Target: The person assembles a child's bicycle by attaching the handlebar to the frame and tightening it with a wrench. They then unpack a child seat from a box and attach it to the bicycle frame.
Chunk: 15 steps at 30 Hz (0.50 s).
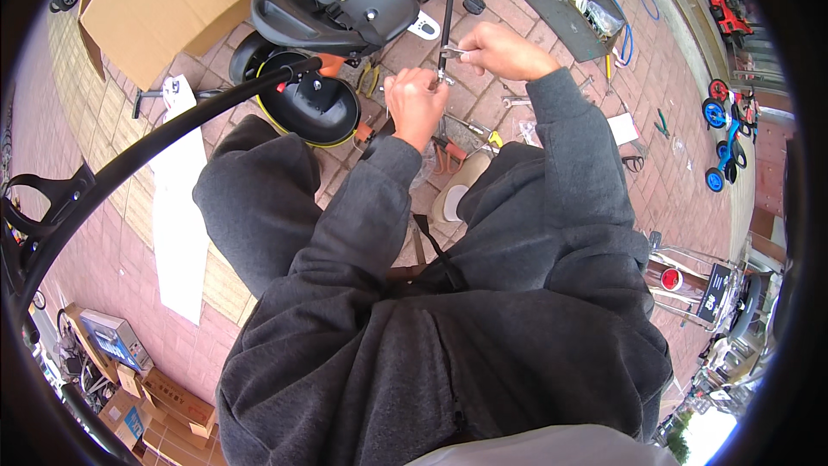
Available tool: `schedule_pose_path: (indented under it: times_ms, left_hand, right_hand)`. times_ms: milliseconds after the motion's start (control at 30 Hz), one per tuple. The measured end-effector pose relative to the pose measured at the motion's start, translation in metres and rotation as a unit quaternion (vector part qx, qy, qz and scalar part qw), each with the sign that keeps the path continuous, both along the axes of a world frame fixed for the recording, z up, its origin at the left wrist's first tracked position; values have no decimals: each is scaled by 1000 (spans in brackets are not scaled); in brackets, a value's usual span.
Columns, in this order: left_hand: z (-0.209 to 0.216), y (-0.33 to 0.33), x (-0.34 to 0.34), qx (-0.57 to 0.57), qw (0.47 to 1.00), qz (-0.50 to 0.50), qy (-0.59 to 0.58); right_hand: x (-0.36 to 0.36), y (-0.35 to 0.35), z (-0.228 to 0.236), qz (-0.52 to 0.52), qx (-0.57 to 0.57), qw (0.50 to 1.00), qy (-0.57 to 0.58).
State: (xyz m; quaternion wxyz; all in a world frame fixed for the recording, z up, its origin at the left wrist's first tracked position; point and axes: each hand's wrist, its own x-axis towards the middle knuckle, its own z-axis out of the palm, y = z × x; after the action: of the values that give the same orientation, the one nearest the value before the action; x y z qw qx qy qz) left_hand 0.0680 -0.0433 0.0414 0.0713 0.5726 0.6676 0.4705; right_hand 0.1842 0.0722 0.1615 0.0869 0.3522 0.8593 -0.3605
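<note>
A child's ride-on with an orange frame and a black seat (pixel 332 13) stands in front of me. From it a thin black rod (pixel 448 9) runs down toward my hands. My left hand (pixel 417 103) is closed at the rod's lower end, its fingertips pinched by a small silver fitting (pixel 442 76); exactly what they grip is hidden. My right hand (pixel 509 50) grasps a metal wrench (pixel 452 52), its head against the rod just above that fitting. Below the seat sits a black dish-shaped wheel (pixel 312 102) with a yellow rim.
Pliers (pixel 369 79), wrenches (pixel 517 102) and a yellow-handled screwdriver (pixel 492 136) lie on the brick paving. A dark tool tray (pixel 565 9) is at the far right. A curved black bar (pixel 172 125) crosses the left side, near a large cardboard box (pixel 164 9).
</note>
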Motion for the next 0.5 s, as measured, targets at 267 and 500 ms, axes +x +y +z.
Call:
schedule_pose_path:
  times_ms: [267,500]
  left_hand:
    - [0,1,1,12,1000,-4,-8]
    - [3,0,1,28,999,-21,-20]
  right_hand:
    - [36,-58,-92,-190,-65,954,221]
    - [27,-66,-95,-251,-108,915,296]
